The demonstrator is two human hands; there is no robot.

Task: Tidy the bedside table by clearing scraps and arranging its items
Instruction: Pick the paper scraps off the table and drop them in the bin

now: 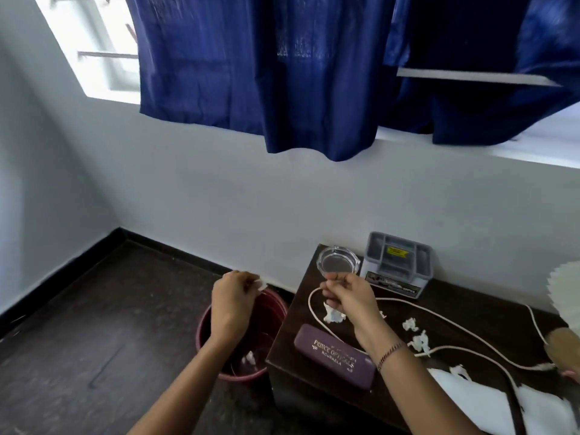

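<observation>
The left grip (232,296) was held over the red bin (202,328), and white paper scraps (259,282) were pinched in its curled fingers, above the far rim. One scrap (249,357) was seen on the bottom of the bin. The bin was placed on the floor, just beside the left edge of the bench (470,309), and open dark floor was left on its other side.

The right grip (345,296) was raised above the back left part of the bench, with its fingers curled together at the top of the loop of the white cord (314,309). Whether the cord was pinched could not be told. More scraps (409,324) were spread on the bench between the runs of the cord. The glasses case (334,356) was laid near the front left edge, the glass ashtray (338,261) at the back left corner, and the grey organiser (397,265) against the wall.
</observation>
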